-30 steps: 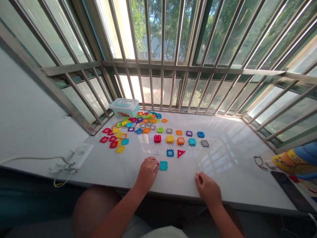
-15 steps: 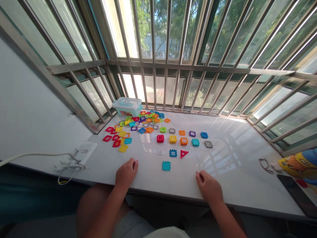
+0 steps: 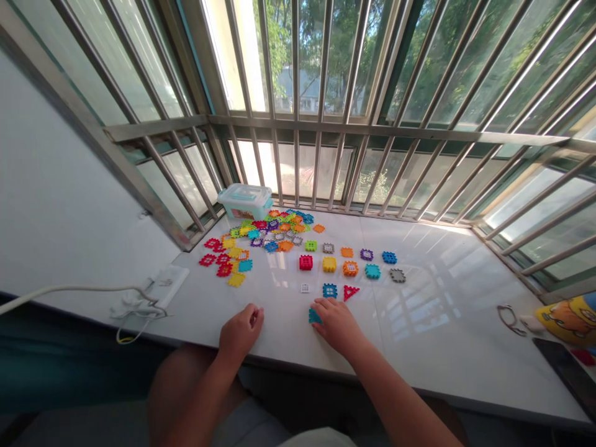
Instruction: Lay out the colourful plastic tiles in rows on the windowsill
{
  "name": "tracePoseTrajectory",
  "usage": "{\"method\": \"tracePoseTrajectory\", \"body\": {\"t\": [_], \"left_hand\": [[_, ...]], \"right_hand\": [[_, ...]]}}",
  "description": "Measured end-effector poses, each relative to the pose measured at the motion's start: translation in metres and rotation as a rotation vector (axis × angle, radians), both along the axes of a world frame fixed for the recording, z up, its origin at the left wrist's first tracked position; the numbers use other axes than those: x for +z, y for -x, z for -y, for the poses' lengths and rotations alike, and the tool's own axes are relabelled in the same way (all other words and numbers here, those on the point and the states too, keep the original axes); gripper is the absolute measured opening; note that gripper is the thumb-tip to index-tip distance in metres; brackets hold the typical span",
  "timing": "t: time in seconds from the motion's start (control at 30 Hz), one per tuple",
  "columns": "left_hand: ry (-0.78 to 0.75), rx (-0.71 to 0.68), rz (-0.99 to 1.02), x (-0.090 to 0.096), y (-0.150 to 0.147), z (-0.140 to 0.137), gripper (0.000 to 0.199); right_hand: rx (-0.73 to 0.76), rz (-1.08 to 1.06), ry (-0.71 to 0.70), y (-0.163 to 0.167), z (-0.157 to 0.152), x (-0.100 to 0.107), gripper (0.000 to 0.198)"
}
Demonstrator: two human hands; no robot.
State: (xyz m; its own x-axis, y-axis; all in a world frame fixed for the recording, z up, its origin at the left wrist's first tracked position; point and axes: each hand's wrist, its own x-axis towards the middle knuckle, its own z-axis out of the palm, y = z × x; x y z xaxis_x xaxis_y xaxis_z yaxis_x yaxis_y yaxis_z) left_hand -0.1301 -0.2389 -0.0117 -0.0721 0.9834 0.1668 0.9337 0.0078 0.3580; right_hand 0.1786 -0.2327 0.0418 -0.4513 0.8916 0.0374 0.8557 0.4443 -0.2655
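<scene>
My right hand [image 3: 339,324] lies over a teal square interlocking building tile [image 3: 315,316], with fingers at its far edge and the thumb at its near edge. The hand hides much of the tile. Just beyond those fingers sit a blue window tile [image 3: 329,290], a red triangle tile [image 3: 351,292] and a small white tile [image 3: 305,288]. Near the table's front edge, my left hand [image 3: 241,334] rests curled closed, with nothing seen in it. Farther back stand rows of sorted tiles, among them a red stack [image 3: 306,262], a yellow stack [image 3: 329,264] and an orange stack [image 3: 350,268].
A heap of mixed tiles [image 3: 279,236] spreads at the left back, before a lidded clear box [image 3: 246,202]. A power strip [image 3: 170,287] with cords lies at left. Glasses [image 3: 510,320] and a phone [image 3: 563,375] are at right. Metal bars [image 3: 298,129] close off the back.
My right hand has moved left from the table's front edge onto the teal square tile. My left hand stays closed in about the same place. The view has shifted slightly.
</scene>
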Motion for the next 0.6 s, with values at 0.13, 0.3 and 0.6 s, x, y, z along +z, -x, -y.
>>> {"method": "tracePoseTrajectory", "body": {"t": [0.13,0.3,0.6], "left_hand": [[-0.095,-0.055,-0.032,-0.006,-0.006,0.020,0.033],[-0.243,-0.072,-0.071,-0.015,-0.007,0.031,0.036],[-0.321,-0.106,-0.115,-0.025,-0.001,0.033,0.037]], "right_hand": [[0.021,0.009,0.035,0.001,-0.006,-0.003,0.033],[0.055,-0.024,0.048,-0.007,-0.001,-0.005,0.030],[-0.111,-0.204,-0.191,-0.105,-0.027,0.014,0.038]]}}
